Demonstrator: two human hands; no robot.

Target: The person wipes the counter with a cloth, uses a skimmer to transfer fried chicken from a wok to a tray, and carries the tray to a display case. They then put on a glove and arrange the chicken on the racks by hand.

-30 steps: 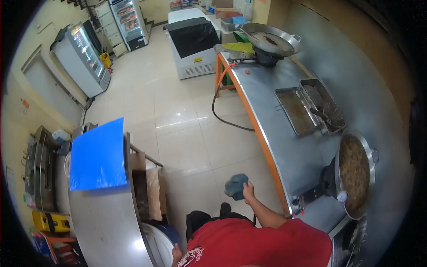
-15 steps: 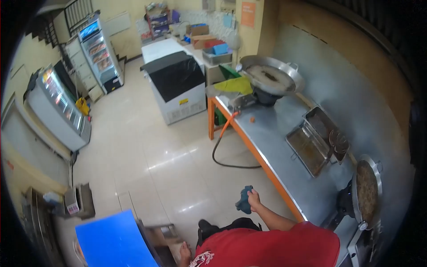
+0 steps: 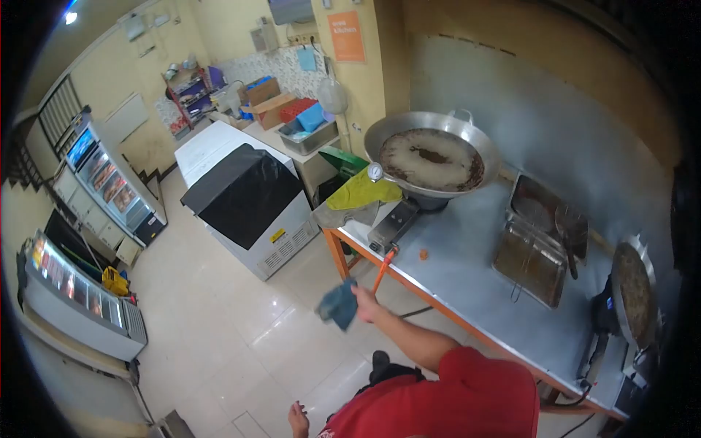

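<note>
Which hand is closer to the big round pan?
Right. The right hand, gripping a blue cloth, is below-left of the pan; the left hand hangs farther back by the body.

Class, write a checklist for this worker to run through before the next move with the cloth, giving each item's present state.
1. Blue cloth gripped in right hand: ok.
2. Left hand free: ok.
3. Orange hose clear of the walking path: not ok, it hangs off the steel table edge near the cloth.
4. Burner under the big wok off: cannot tell.
</note>
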